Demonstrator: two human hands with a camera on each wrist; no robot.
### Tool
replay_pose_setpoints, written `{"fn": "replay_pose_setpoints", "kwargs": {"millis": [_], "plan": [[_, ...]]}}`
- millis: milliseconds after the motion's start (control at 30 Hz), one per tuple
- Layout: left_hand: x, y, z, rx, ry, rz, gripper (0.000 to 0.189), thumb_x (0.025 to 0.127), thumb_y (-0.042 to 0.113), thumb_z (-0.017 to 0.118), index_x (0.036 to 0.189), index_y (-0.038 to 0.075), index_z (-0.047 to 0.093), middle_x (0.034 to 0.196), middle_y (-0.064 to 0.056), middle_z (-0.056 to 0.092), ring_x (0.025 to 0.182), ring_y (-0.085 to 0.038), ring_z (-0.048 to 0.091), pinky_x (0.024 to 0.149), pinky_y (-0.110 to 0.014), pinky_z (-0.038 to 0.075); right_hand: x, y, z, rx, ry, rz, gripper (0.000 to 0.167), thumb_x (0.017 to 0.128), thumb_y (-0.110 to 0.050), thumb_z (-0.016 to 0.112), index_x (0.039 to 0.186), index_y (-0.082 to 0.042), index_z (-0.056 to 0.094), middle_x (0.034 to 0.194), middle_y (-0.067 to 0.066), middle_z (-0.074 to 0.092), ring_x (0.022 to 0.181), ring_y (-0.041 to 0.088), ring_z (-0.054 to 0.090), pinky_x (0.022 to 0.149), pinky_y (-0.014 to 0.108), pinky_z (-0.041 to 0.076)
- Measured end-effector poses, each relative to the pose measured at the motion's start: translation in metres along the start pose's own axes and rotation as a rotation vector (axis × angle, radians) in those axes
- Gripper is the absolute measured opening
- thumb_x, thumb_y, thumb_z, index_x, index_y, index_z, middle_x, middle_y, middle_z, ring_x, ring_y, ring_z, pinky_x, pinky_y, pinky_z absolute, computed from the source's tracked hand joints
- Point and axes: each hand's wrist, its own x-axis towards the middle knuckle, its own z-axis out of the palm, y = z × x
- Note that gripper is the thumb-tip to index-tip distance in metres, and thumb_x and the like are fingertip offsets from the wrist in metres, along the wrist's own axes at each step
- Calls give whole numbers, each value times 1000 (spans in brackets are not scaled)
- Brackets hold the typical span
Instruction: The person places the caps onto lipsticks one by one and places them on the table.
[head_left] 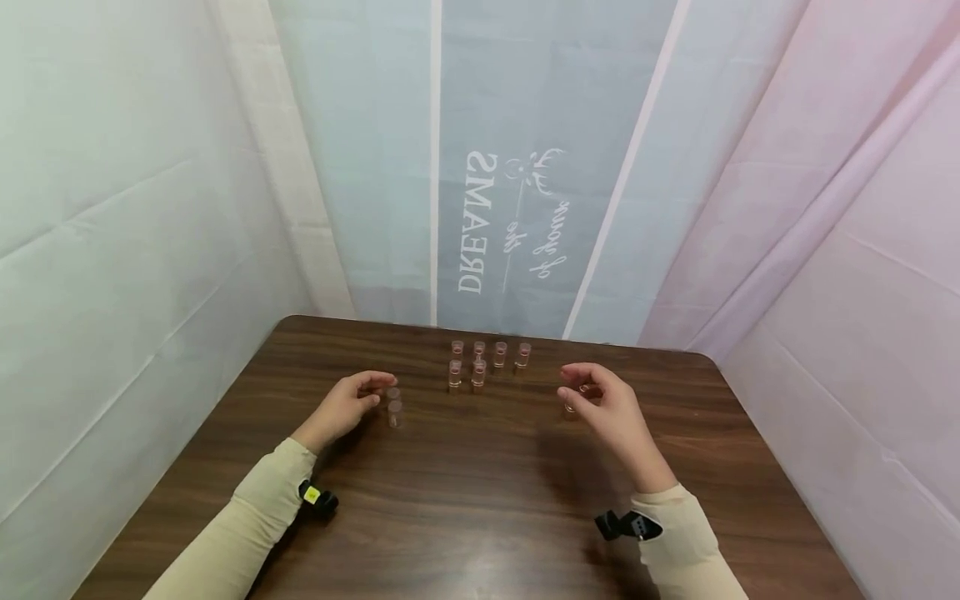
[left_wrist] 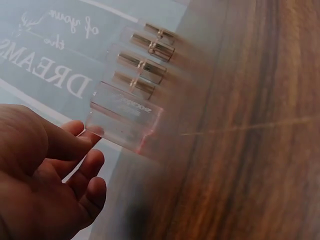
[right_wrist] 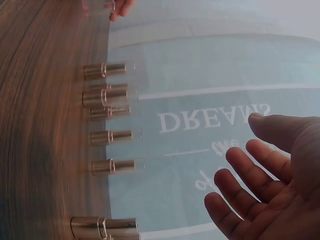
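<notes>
My left hand (head_left: 347,410) is by two clear plastic cylinders (head_left: 395,414) standing one behind the other on the left of the table. In the left wrist view, a fingertip shows right at the upper rim of a clear, pink-edged cylinder (left_wrist: 125,119) with small lettering; the fingers are slightly bent. Over on the right, my right hand (head_left: 611,410) hovers with fingers loosely bent and apart, holding nothing. Partly hidden behind it stand small lipstick tubes (head_left: 571,408). The right wrist view shows a gold-coloured tube (right_wrist: 105,227) with a clear top at the lower edge.
Several more lipstick tubes (head_left: 478,375) with gold-coloured bodies and clear tops stand upright at the table's far middle, in two rows. The brown wooden table (head_left: 465,483) ends at a hanging curtain (head_left: 510,83) with white lettering. White cloth (head_left: 135,208) hangs along the left side.
</notes>
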Motion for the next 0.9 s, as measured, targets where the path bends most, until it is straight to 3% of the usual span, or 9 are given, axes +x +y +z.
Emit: {"fn": "replay_pose_setpoints", "kwargs": {"millis": [133, 267, 467, 633, 900], "plan": [[-2, -3, 1, -20, -44, -2, 42, 101, -12, 50, 139, 0, 58, 138, -20, 61, 126, -38, 58, 102, -52, 48, 4, 7, -3, -1, 0, 29, 31, 96, -25, 75, 123, -12, 69, 115, 5, 71, 101, 17, 65, 86, 30, 54], [-1, -7, 4, -25, -47, -19, 37, 101, -6, 55, 136, 5, 62, 133, -16, 66, 122, -33, 61, 98, -37, 51, 4, 15, -8, -23, 19, 47, 31, 96, -25, 75, 124, -12, 69, 113, 3, 70, 100, 13, 63, 83, 23, 53], [1, -8, 8, -14, -3, -11, 30, 100, -2, 62, 129, 5, 66, 124, -15, 70, 116, -32, 64, 91, -29, 51, 5, 26, -15, -22, 43, 39, 31, 98, -24, 73, 124, -10, 69, 114, 10, 71, 99, 13, 63, 83, 25, 54], [3, -9, 9, -12, 34, -21, 28, 98, -2, 65, 125, 4, 67, 121, -15, 71, 112, -30, 65, 85, -23, 53, 8, 43, -18, -12, 57, 62, 30, 99, -21, 72, 126, -8, 68, 117, 13, 71, 101, 11, 62, 82, 19, 51], [2, -6, 2, 38, 127, -63, 25, 95, 3, 72, 119, 8, 69, 114, -10, 71, 103, -25, 66, 83, -27, 54, 9, 72, -18, -28, 48, 179, 29, 98, -17, 72, 125, -7, 67, 119, 15, 70, 105, 16, 63, 82, 16, 50]]}}
